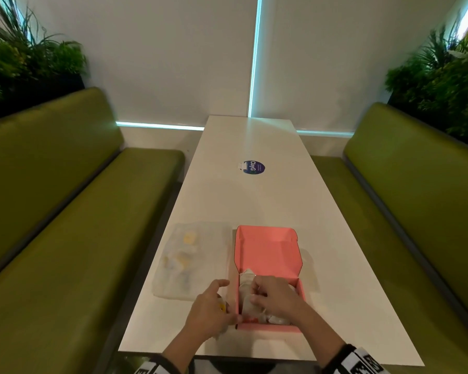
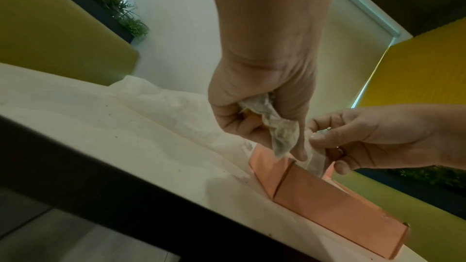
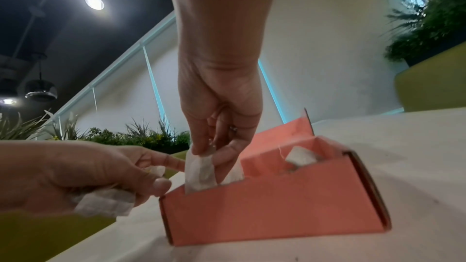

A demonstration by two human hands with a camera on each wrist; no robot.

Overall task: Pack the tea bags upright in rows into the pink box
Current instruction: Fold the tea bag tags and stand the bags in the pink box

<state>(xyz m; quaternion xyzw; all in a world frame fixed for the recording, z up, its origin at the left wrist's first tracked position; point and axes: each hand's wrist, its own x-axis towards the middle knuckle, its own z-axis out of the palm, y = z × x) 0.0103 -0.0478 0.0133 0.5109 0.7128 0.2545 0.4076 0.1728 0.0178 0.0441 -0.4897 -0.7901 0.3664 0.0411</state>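
Observation:
The open pink box [image 1: 268, 252] stands near the table's front edge with its lid tipped back. My right hand [image 1: 256, 292] is over the box's left end and pinches the top of a white tea bag [image 3: 200, 174], which stands upright inside the box [image 3: 277, 210]. More tea bags [image 3: 300, 156] stick up further along inside. My left hand [image 1: 216, 303] hovers just outside the box's left wall, gripping a small bunch of tea bags [image 2: 282, 134] that hangs from its curled fingers [image 2: 252, 128]. Most of the box's inside is hidden by my hands.
A clear plastic bag [image 1: 192, 260] with loose tea bags lies left of the box. A round blue sticker [image 1: 253, 167] sits mid-table. Green benches [image 1: 65, 211] run along both sides, with plants behind them. The table's near edge [image 1: 254, 357] is close to my wrists.

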